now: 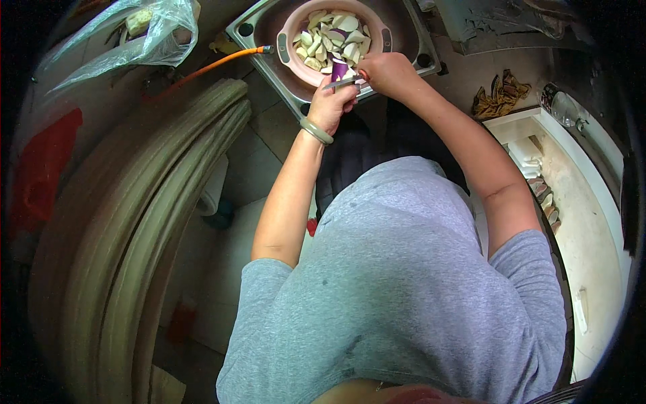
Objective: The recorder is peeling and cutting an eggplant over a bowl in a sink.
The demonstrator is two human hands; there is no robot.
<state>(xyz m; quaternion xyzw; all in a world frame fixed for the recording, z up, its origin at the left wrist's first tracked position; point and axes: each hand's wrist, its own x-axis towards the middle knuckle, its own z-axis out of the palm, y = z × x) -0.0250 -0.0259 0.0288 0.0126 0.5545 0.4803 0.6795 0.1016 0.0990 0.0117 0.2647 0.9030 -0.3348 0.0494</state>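
Note:
My left hand (328, 108), with a pale bangle (316, 131) at its wrist, is closed round a purple-skinned eggplant piece (339, 69) at the near rim of a pink basin (285, 52). My right hand (391, 74) is closed on the handle of a knife (342, 82); the handle is mostly hidden by the fingers. The blade points left, across the eggplant just above my left fingers. Many cut eggplant chunks (336, 39), pale inside with some purple skin, fill the basin.
Under the basin is a square stainless steel unit (237, 30) with dark round corners. An orange hose (219, 64) reaches its left side. A clear plastic bag (145, 47) lies at upper left, a crumpled brown cloth (501, 94) at right. A white open drawer-like box (572, 195) stands far right.

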